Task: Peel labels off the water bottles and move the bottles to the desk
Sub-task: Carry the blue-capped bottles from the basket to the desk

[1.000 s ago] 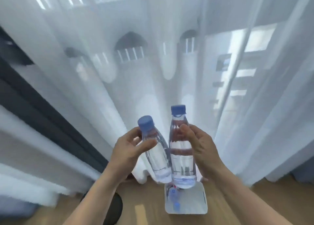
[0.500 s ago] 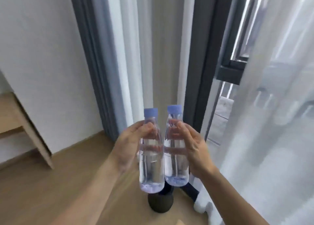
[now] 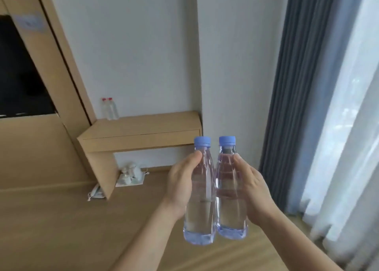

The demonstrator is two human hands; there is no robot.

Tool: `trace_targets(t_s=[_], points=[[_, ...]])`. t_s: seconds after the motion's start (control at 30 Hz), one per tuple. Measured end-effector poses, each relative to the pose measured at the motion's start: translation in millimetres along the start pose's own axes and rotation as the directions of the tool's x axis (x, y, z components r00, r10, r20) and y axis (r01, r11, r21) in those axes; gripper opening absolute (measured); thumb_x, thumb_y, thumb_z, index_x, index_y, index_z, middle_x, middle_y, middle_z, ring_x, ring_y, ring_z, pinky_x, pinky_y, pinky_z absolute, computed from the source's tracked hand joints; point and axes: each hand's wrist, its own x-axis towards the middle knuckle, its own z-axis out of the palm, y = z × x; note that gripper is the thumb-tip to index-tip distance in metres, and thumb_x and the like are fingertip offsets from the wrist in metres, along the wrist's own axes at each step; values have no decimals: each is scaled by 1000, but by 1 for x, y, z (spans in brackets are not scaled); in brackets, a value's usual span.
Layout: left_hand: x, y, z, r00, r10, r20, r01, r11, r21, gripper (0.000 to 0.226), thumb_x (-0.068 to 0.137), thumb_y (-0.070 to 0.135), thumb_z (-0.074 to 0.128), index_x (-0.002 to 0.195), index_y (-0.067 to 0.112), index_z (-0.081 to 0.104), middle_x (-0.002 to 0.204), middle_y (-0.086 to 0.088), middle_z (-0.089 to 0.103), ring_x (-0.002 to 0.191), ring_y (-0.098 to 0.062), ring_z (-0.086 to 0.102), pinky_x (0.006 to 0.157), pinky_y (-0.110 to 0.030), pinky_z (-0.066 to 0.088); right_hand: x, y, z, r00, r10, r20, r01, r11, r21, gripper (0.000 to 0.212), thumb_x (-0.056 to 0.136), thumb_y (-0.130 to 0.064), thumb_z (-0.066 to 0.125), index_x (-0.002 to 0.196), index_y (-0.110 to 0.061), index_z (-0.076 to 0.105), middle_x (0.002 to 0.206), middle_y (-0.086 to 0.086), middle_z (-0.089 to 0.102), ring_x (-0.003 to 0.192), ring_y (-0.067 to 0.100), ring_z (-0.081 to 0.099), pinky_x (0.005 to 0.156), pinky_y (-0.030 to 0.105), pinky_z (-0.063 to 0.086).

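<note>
Slippage is the risk; left hand (image 3: pixel 180 186) wraps the left bottle (image 3: pixel 200 205), right hand (image 3: pixel 253 188) wraps the right bottle (image 3: pixel 230 209); both look label-free, upright, touching, at four o'clock from the desk (image 3: pixel 143 131); knocking together mid-carry could loosen either grip.

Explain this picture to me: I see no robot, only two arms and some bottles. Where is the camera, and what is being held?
There is no machine here: a person works with bare hands, and the one camera sits on their head, looking forward and down, so the arms reach in from below. The left hand grips the left bottle and the right hand grips the right bottle; both are clear, blue-capped, upright and side by side in the air. No label shows on either. Ahead is the desk, with two red-capped bottles standing at its back by the wall. A grey curtain hangs on the right.
</note>
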Motion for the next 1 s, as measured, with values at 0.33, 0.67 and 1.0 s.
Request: trace_targets(t_s=[0.33, 0.67, 1.0], points=[[93, 0, -144, 928, 16, -371, -8, 1000, 22, 27, 91, 23, 55, 92, 5, 75, 96, -15, 75, 94, -31, 68, 90, -46, 50, 143, 78, 133, 920, 90, 382, -69, 995, -66, 38, 96, -32, 40, 89, -16, 74, 81, -2, 77, 80, 5, 70, 56, 7, 47], [257, 15, -205, 797, 107, -595, -112, 993, 29, 31, 91, 26, 54, 101, 2, 71, 101, -27, 71, 91, -40, 68, 76, -49, 56, 335, 100, 220, 802, 64, 594, -68, 998, -16, 56, 67, -69, 58, 90, -20, 72, 87, 10, 73, 85, 26, 70, 80, 46, 57], [375, -9, -330, 732, 80, -677, -103, 995, 7, 32, 92, 26, 50, 92, 6, 74, 97, -27, 71, 82, -43, 67, 72, -52, 55, 462, 179, 338, 712, 196, 674, -189, 978, -85, 50, 74, -55, 62, 97, -11, 68, 95, 16, 71, 89, 29, 69, 72, 44, 58]])
